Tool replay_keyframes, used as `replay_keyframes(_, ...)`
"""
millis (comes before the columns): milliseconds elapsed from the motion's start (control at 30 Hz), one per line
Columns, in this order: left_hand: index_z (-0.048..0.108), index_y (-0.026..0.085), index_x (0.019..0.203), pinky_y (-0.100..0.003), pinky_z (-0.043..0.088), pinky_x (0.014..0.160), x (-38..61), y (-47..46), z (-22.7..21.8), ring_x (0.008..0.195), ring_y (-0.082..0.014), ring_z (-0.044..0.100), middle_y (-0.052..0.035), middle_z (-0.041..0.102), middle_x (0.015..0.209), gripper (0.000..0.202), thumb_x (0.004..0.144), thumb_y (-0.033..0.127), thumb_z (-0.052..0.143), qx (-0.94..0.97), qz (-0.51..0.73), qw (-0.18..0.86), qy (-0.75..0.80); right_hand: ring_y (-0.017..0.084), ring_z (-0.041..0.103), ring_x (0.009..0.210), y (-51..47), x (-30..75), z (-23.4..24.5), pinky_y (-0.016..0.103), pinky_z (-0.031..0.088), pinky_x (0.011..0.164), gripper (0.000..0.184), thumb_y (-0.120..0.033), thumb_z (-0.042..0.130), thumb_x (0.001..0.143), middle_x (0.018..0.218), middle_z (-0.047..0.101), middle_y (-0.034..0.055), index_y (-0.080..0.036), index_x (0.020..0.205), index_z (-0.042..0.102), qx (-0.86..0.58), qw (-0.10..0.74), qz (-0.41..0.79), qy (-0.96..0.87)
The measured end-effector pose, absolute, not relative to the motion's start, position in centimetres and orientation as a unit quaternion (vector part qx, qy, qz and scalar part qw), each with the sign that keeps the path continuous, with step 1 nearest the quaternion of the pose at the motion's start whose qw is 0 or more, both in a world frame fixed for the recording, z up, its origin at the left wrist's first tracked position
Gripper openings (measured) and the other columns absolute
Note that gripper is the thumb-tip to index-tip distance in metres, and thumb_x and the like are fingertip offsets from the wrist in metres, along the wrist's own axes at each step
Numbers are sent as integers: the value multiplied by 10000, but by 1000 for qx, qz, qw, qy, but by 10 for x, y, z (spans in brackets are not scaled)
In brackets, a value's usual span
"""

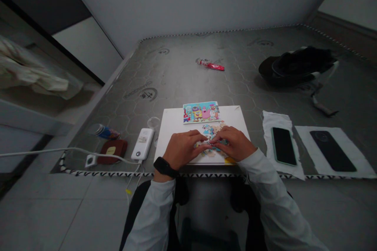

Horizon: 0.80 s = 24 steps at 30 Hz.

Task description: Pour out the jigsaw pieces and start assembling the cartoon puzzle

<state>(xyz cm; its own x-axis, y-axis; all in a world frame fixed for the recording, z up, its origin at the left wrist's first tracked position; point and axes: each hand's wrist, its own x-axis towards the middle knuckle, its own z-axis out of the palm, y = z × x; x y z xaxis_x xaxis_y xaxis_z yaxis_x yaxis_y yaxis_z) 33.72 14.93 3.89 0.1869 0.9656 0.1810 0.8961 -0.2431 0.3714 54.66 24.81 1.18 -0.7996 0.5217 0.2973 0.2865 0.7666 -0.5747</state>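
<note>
Over the white board (173,119), the left hand (184,146) and right hand (233,141) meet, fingertips drawn close together; I can't tell what they pinch. The small colourful pieces (207,129) lie on the board, partly beneath them. A cartoon card (202,113) overlaps the board's far edge; a green-edged phone (284,146) lies to its right.

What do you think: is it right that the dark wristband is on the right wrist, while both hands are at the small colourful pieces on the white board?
The wrist is wrong: the head view shows the dark wristband on the left wrist. The left hand and right hand are at the small colourful pieces on the white board.
</note>
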Motion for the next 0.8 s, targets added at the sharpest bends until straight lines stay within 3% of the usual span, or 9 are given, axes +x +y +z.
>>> replay_keyframes(367, 766, 261, 1014, -260, 448, 657, 337, 149, 36, 854, -157, 722, -2, 775, 1001, 371, 951, 562, 557, 767, 180, 88, 610, 213, 635, 859, 245, 545, 16, 349, 481, 793, 90, -293, 677, 896, 829, 706, 62, -229, 864, 732, -220, 245, 270, -905)
replay_keyframes(800, 756, 244, 980, -265, 447, 662, 338, 149, 38, 858, -171, 726, 2, 777, 982, 283, 959, 473, 590, 764, 187, 96, 610, 207, 643, 835, 246, 546, 13, 339, 475, 771, 69, -278, 705, 886, 829, 721, 52, -215, 859, 705, -203, 270, 252, -907)
